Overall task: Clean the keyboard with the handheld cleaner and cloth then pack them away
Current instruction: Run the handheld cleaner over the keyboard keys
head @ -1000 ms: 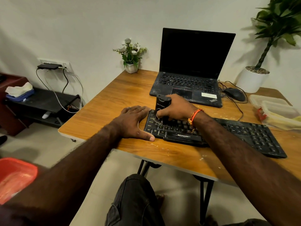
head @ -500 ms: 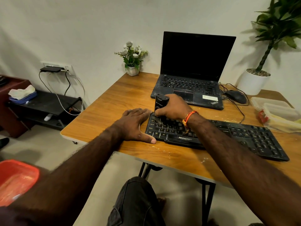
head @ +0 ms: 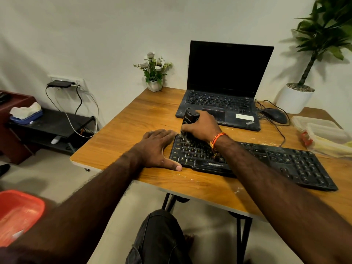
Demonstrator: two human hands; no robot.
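A black keyboard (head: 282,164) lies across the wooden table (head: 133,119), dusted with pale crumbs. My right hand (head: 203,126) grips a black handheld cleaner (head: 189,117) that stands upright with its lower end on the keyboard's far left corner. My left hand (head: 158,147) rests flat on the table against the keyboard's left end, fingers straight, thumb along the front corner. No cloth shows on the table.
An open black laptop (head: 222,96) stands behind the keyboard, a wired mouse (head: 274,115) to its right. Clear plastic containers (head: 323,134) sit at the right edge. A small flower pot (head: 154,84) and a large white planter (head: 294,98) stand at the back. A red tub (head: 17,214) is on the floor at left.
My right hand has slid the cleaner a little farther back along the keyboard's left end. My left hand has stayed in place.
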